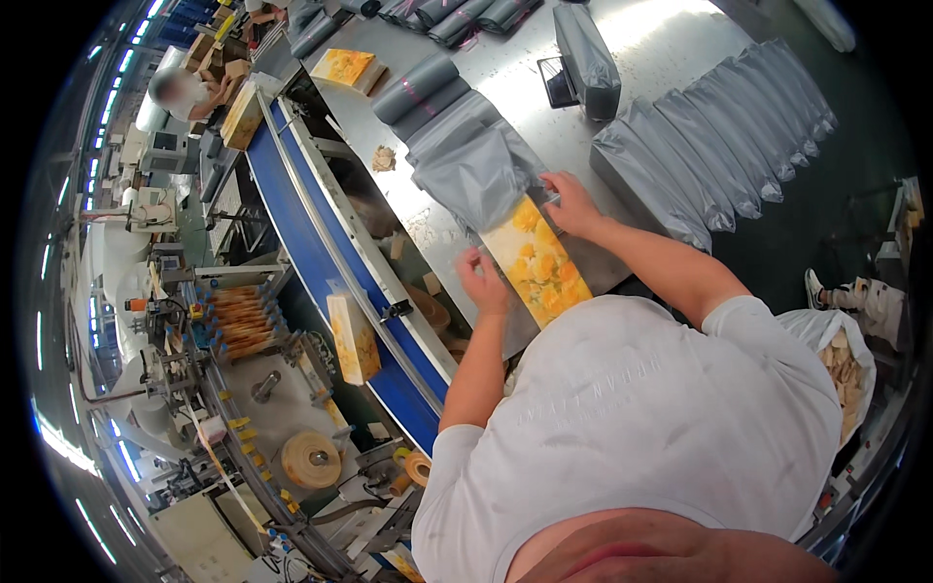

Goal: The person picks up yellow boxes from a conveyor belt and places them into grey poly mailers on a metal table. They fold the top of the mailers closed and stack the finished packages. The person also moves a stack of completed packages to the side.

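Our right hand pinches the grey bag over the flowered box's far end; whether our left hand, just left, grips anything, we cannot tell.

Factory packing area, with blue conveyor belt and machinery.

Grey bag, centre: thin plastic, creased, softly glossy
Flower-printed block, centre: smooth, slight sheen
Tabletop, top: smooth metal, shiny with glare
Wrapped row, upper right: wrinkled, glossy plastic
Conveyor belt, left of centre: smooth, fairly matt
Shirt, lower centre: matt cloth, lightly creased
Crumpled scrap, upper centre-left: papery, rough
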`<state>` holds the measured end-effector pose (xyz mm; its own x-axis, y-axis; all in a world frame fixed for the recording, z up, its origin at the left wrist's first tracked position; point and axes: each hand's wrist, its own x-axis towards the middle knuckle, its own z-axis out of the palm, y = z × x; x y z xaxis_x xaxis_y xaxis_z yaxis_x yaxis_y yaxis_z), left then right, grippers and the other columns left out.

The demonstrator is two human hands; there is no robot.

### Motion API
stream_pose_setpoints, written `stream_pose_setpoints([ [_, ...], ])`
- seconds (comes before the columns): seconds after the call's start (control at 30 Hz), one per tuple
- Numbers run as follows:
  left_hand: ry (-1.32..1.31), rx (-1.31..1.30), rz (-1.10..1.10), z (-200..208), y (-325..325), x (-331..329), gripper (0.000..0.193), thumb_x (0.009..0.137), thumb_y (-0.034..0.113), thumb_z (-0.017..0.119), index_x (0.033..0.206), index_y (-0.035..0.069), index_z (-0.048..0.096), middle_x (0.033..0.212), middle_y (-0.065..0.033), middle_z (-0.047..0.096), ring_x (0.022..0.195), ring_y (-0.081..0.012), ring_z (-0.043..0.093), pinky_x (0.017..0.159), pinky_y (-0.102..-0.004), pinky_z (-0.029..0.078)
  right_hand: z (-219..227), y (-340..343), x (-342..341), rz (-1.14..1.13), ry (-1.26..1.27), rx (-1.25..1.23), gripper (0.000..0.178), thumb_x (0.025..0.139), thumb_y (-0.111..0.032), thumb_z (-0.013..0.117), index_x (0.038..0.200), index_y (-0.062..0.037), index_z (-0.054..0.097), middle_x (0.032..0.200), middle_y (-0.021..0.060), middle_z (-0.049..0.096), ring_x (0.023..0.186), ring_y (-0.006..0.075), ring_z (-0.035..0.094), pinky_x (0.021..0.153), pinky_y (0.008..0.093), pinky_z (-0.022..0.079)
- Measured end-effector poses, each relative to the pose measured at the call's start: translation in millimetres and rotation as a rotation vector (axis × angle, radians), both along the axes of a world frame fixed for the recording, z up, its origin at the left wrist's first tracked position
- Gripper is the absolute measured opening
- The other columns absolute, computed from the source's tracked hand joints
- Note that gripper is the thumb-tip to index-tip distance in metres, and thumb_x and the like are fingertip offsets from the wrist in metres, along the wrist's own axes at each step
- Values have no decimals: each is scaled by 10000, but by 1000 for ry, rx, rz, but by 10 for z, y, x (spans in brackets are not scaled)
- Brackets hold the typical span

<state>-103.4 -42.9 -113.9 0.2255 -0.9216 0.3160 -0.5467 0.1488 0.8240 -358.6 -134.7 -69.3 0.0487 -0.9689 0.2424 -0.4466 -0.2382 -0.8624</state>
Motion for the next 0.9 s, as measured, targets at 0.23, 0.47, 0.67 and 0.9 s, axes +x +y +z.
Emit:
stream_pose_setpoints([
  [0.23,-552,313,88,98,-803,121,217,869,140,704,1065,51,723,1075,-142,665,1077,-398,566,934,-526,464,-126,-309,13,127,480,82,190,897,-232,690,968,-59,724,982,139,711,990,401,634,884,511,519],
  [0.47,-363,106,-169,-45,-137,18,83,842,80,669,880,43,732,907,-156,647,869,-402,563,780,-504,460,-254,200,-313,225,364,-20,111,834,-158,675,788,-57,673,859,108,684,926,372,628,811,501,510],
  [0.67,-352,166,-219,-107,152,130,94,859,84,705,937,38,729,934,-147,660,921,-379,589,831,-465,486,-250,407,-429,287,345,125,131,855,-194,724,850,-64,720,905,106,688,998,358,622,893,465,507],
  [0.9,-110,141,-146,553,-861,-54,170,897,158,752,1019,41,764,1037,-130,679,919,-285,627,853,-392,509,164,-270,76,78,213,-143,275,876,-241,768,1092,-72,749,1062,124,694,1026,317,651,932,425,514],
])
